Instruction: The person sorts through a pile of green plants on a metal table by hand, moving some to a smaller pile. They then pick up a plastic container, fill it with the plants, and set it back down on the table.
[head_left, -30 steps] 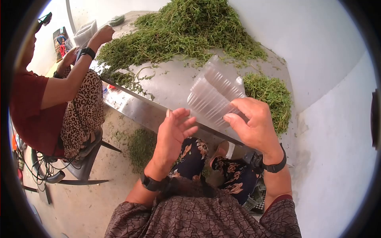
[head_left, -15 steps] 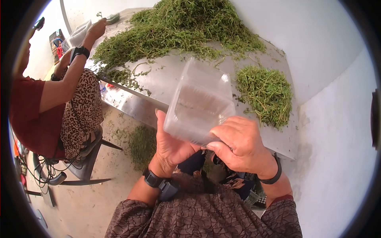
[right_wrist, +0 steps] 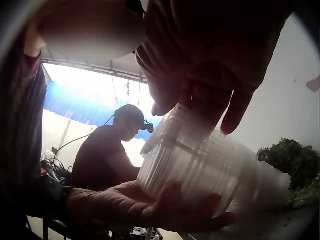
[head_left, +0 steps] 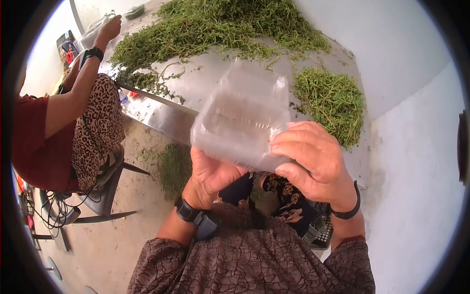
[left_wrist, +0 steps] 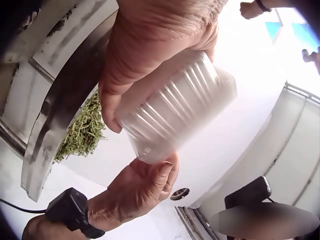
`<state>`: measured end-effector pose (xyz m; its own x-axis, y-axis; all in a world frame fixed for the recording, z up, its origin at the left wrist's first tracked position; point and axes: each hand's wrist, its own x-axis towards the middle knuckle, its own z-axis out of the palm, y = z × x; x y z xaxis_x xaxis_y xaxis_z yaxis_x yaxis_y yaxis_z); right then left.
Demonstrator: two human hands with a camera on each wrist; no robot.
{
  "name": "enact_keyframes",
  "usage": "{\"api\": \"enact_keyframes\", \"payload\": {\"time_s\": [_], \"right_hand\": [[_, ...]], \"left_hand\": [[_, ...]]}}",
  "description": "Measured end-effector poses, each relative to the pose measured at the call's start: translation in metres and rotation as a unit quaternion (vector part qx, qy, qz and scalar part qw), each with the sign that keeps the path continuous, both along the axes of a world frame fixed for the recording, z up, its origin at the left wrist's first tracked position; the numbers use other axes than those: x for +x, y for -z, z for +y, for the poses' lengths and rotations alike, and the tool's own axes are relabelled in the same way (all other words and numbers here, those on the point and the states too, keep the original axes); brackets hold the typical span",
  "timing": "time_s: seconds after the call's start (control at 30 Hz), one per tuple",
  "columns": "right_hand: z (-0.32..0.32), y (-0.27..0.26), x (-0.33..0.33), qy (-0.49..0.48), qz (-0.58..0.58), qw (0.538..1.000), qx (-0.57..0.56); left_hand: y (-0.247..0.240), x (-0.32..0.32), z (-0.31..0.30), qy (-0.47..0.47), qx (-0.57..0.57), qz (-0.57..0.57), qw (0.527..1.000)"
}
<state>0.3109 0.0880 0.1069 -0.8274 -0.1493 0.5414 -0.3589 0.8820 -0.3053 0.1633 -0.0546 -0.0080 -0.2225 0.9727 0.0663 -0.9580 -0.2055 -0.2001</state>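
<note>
A clear plastic clamshell box point(head_left: 240, 125) with ribbed sides is held up above the near table edge, its lid point(head_left: 254, 81) folded open on the far side. My left hand point(head_left: 210, 171) cups the box from below, thumb along its near left side; the fingers under it are hidden in the head view. In the right wrist view these left fingers point(right_wrist: 175, 200) curl up round the ribbed wall. My right hand point(head_left: 313, 159) grips the right near corner, with thumb at the near side and fingers over the rim.
A large heap of green stems point(head_left: 215, 29) covers the back of the metal table point(head_left: 196, 88). A smaller green pile point(head_left: 330, 105) lies at the right, by the white wall point(head_left: 411, 161). At the left a seated person point(head_left: 54, 122) handles greens near more plastic boxes point(head_left: 93, 33).
My right hand brought the plastic box left and over to my left hand, which came up under it. The box turned its open side towards me. The other person's hand moved towards the back.
</note>
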Motion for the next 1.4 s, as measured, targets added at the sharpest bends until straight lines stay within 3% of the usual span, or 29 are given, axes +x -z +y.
{"api": "enact_keyframes", "payload": {"time_s": [0.07,0.4,0.47,0.67,0.87,1.07,1.27,1.33,1.4], "right_hand": [[0.0,0.001,0.001,-0.006,0.0,1.0,-0.01],[0.005,0.005,-0.003,-0.031,-0.002,0.998,-0.057],[0.006,0.005,-0.004,-0.033,-0.006,0.998,-0.055],[0.009,0.008,-0.005,-0.044,-0.007,0.997,-0.062],[0.003,0.012,-0.009,-0.021,0.058,0.998,-0.008],[0.003,0.013,-0.011,-0.002,0.094,0.996,0.003],[0.013,0.002,-0.013,0.073,0.16,0.984,-0.019],[0.017,0.003,-0.015,0.092,0.15,0.975,-0.133],[0.013,0.003,-0.018,0.076,0.149,0.981,-0.099]], "left_hand": [[0.001,0.0,-0.001,-0.012,-0.036,0.047,0.998],[0.003,-0.004,-0.003,-0.001,-0.036,0.021,0.999],[0.005,-0.003,-0.003,-0.023,-0.025,0.081,0.996],[0.006,-0.003,-0.002,-0.017,-0.025,0.072,0.997],[0.013,-0.007,-0.001,0.002,-0.008,0.036,0.999],[0.022,-0.008,0.002,-0.006,0.009,0.073,0.997],[-0.001,0.001,0.002,-0.04,-0.063,0.101,0.992],[0.001,0.0,0.001,-0.036,-0.05,0.1,0.993],[0.006,-0.003,0.001,-0.034,-0.036,0.1,0.994]]}}
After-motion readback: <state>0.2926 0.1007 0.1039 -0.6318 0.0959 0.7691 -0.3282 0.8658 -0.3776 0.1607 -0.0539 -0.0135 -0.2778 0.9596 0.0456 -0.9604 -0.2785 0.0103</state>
